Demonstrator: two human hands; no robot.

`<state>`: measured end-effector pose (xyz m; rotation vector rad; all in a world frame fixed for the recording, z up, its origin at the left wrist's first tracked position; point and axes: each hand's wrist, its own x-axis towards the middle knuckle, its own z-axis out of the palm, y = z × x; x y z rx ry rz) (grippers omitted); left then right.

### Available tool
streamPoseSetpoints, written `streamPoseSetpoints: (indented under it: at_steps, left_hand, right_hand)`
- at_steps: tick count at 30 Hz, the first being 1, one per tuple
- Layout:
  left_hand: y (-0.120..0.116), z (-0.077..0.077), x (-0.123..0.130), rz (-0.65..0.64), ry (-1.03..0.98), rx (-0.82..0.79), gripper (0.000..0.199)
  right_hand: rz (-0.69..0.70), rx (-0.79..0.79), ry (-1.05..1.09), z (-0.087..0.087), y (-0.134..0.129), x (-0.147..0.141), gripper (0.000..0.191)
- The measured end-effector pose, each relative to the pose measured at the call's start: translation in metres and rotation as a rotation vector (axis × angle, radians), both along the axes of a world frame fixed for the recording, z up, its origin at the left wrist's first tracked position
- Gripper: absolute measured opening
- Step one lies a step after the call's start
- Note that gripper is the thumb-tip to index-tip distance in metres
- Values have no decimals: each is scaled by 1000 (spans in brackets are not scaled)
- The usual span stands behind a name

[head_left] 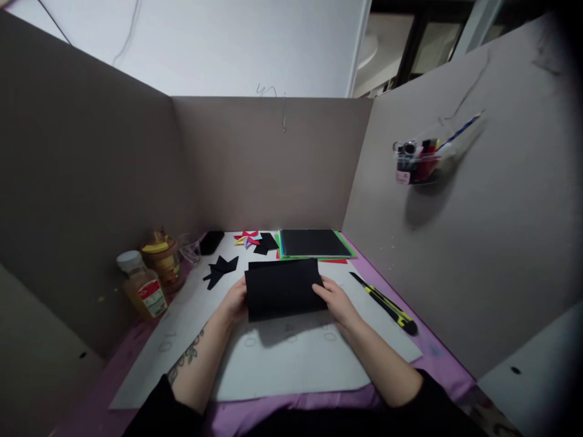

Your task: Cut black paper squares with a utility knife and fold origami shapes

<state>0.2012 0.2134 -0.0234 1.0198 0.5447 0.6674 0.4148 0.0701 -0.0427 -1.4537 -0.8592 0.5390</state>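
A black sheet of paper (285, 292), folded over so that a second edge shows along its top, is held up above the white board (291, 370). My left hand (235, 301) grips its left edge, the fingers partly hidden behind it. At the right edge my right hand (333, 297) pinches the paper, thumb in front and fingers behind. Left of the paper lies a black folded paper star (221, 270). A yellow and black utility knife (387, 304) rests to the right of my right hand, its blade end pointing away from me.
A stack of coloured paper with black on top (314, 243) lies at the back. Beside it are a multicoloured paper star (248, 238) and black paper pieces (266, 244). A bottle (143, 288), a brown cup (164, 264) and a clear cup (190, 247) stand left. A pen holder (419, 164) hangs on the right panel.
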Motion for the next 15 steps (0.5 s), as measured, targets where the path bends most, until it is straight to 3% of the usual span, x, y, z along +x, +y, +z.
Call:
streamPoseSetpoints:
  at_steps: [2, 4, 9, 12, 15]
  left_hand:
    - [2, 1, -1, 3, -46, 20, 45]
    - [4, 2, -1, 12, -79, 54, 49]
    - [8, 5, -1, 119, -154, 176, 66]
    - [8, -1, 1, 196, -98, 338, 79]
    - [6, -7, 5, 297, -11, 387, 65]
  right_hand:
    - [116, 8, 162, -1, 10, 1, 33]
    - [130, 56, 247, -4, 17, -1, 33]
    - [-191, 197, 41, -15, 22, -1, 34]
    - [-276, 190, -61, -17, 16, 1, 34]
    - [-342, 179, -103, -17, 11, 2, 36]
